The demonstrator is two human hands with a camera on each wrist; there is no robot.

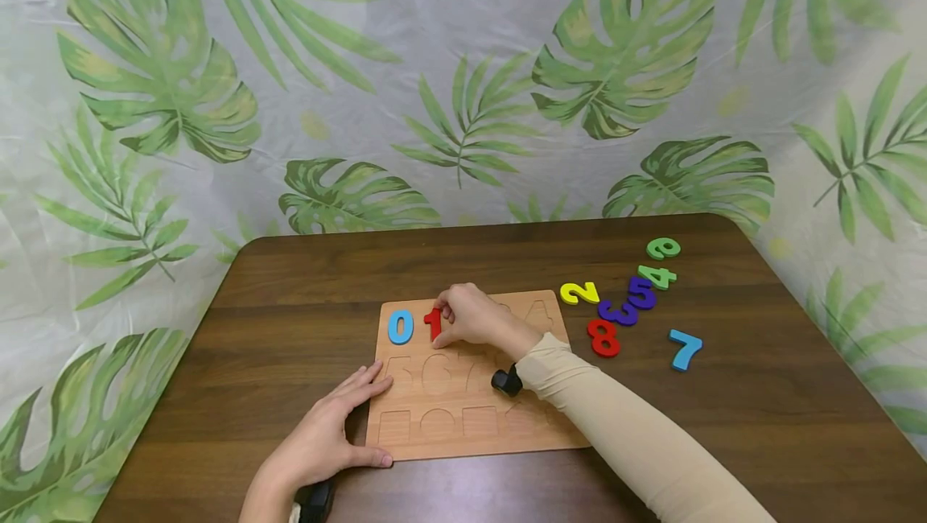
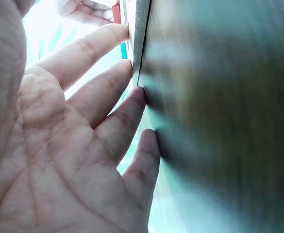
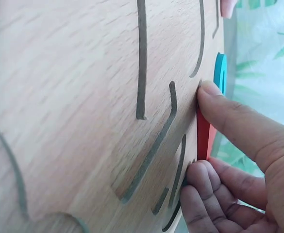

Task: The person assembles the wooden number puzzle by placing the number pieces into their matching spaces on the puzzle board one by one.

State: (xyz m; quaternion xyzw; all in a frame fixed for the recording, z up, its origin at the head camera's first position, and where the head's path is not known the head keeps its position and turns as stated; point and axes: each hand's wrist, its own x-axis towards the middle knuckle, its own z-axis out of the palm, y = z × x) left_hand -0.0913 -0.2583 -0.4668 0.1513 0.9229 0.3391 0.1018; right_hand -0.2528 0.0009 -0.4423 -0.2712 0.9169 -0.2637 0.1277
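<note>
A wooden number puzzle board with carved recesses lies on the table. A blue number 0 sits in its top left recess. Beside it, my right hand pinches a red number 1 between thumb and fingers at the board's top row. In the right wrist view the red number 1 stands edge-on at the wood surface, thumb on one end and fingers at the other. My left hand spreads its fingers along the board's left edge, fingertips and thumb resting there.
Loose numbers lie right of the board: a yellow 2, purple 3, purple 5, green 4, red 8 and blue 7. Farther back lies another green number. A leaf-patterned curtain hangs behind the brown table.
</note>
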